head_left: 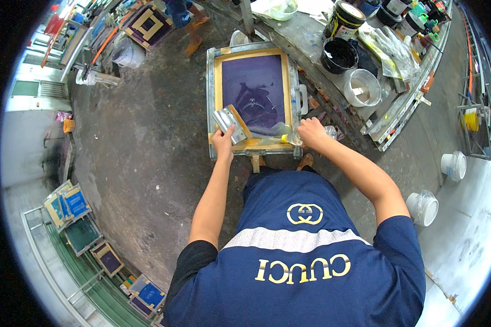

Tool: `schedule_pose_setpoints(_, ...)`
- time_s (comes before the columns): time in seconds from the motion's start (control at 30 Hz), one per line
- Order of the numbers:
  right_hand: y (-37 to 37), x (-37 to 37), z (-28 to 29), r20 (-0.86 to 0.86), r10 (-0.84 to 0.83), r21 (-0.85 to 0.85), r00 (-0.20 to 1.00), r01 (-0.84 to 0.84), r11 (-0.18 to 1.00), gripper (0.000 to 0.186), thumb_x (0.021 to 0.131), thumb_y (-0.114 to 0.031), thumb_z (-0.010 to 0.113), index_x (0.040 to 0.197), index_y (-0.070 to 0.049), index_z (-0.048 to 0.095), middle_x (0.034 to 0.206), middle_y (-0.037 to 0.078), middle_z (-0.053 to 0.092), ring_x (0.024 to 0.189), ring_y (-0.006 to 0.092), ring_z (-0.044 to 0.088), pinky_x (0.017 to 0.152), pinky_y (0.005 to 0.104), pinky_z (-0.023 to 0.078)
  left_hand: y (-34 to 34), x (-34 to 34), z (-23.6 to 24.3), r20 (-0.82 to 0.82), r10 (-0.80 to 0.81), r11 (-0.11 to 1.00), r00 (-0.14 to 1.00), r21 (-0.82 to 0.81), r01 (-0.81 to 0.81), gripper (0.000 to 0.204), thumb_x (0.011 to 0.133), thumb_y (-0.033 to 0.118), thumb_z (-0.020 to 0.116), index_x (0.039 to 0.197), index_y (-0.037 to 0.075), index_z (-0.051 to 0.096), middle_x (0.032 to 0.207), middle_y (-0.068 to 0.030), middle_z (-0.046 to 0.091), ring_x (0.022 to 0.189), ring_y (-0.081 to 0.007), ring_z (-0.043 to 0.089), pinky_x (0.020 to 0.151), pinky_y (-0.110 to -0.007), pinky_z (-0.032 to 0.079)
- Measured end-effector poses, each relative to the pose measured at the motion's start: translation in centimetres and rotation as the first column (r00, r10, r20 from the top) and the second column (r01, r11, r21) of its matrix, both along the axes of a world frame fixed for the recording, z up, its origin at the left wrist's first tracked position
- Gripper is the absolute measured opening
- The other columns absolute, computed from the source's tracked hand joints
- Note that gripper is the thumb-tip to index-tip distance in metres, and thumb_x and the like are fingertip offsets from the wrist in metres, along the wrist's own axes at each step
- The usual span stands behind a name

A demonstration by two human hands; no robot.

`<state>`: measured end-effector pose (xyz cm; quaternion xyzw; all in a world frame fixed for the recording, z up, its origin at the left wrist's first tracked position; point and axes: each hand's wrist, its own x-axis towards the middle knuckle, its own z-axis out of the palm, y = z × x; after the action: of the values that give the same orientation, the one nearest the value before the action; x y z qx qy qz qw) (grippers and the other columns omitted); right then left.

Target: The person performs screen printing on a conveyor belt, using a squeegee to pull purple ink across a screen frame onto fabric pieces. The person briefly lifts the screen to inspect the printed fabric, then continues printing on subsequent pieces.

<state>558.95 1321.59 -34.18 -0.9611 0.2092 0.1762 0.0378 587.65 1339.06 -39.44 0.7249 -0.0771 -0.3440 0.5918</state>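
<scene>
My left hand [223, 143] grips a squeegee [226, 121] with a silver metal strip and a tan edge, tilted over the lower left of a screen frame [211, 76]. The screen has a purple mesh [251, 73] bordered by yellow tape, with a pale mark and a smeared wet-looking band near its lower part. My right hand [312, 131] is closed around a clear bottle [295, 139] with a yellow top, held sideways at the frame's lower right, the top pointing left over the screen. Part of the bottle is hidden by my fingers.
A workbench [305, 38] at upper right holds a black bucket [338, 57], a translucent tub [361, 101], cans and plastic bags. Someone's legs [188, 24] are at the top. Screens [71, 201] lean along the left; white pails [421, 210] stand at right.
</scene>
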Motion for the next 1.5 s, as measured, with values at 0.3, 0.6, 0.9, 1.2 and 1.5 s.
schedule_pose_setpoints(0.3,-0.5,0.4,-1.0,-0.08,-0.01,0.068,0.997,0.016,0.998,0.035,0.064,-0.034,0.093,0.085,-0.011,0.077,0.094,0.009,0.076,0.095,0.0272,0.073,0.078,0.0404,0.055,1.9,2.7,0.7,0.436,-0.296,0.925,0.85,0.353,0.141,0.028,0.085,0.026,0.081,0.091,0.0,0.075,0.07,-0.0055,0.069,0.063,-0.0135,0.062,0.062,-0.036,0.05)
schedule_pose_setpoints(0.6,0.2,-5.9,0.5,0.217,-0.144,0.048,0.966,0.137,0.989,0.074,0.067,-0.041,0.091,0.131,-0.023,0.058,0.105,0.006,0.061,0.104,0.026,0.065,0.081,0.0416,0.05,-2.1,-4.1,-2.4,0.479,-0.264,0.95,0.837,0.277,0.142,0.026,0.085,0.027,0.076,0.095,0.003,0.077,0.077,-0.016,0.075,0.068,-0.0261,0.072,0.067,-0.042,0.053)
schedule_pose_setpoints(0.9,2.8,-9.6,4.6,0.394,-0.463,0.251,0.794,0.392,0.885,0.074,0.073,-0.043,0.087,0.14,-0.023,0.06,0.104,0.007,0.062,0.102,0.0289,0.065,0.083,0.0433,0.053,-6.7,-11.5,-3.7,0.147,-0.224,0.974,0.963,0.051,0.219,0.023,0.09,0.021,0.078,0.098,0.0,0.078,0.083,-0.0019,0.075,0.073,-0.0077,0.063,0.066,-0.03,0.05)
schedule_pose_setpoints(1.2,4.5,-10.8,5.3,0.362,-0.577,0.379,0.732,0.449,0.809,0.072,0.076,-0.042,0.087,0.139,-0.018,0.062,0.107,0.011,0.064,0.098,0.0331,0.067,0.086,0.0446,0.054,-0.3,-1.1,-2.4,0.447,-0.207,0.976,0.871,0.157,0.151,0.022,0.09,0.021,0.076,0.089,-0.001,0.074,0.07,-0.0024,0.067,0.062,-0.0095,0.056,0.058,-0.034,0.045)
schedule_pose_setpoints(1.5,1.3,-8.5,2.4,0.308,-0.312,0.19,0.899,0.263,0.946,0.076,0.069,-0.045,0.088,0.135,-0.022,0.061,0.105,0.009,0.062,0.102,0.0283,0.065,0.082,0.0415,0.048,-2.9,-5.9,-2.9,0.529,-0.274,0.95,0.803,0.278,0.142,0.024,0.086,0.024,0.075,0.086,0.001,0.071,0.068,-0.0125,0.067,0.06,-0.0174,0.06,0.06,-0.04,0.047)
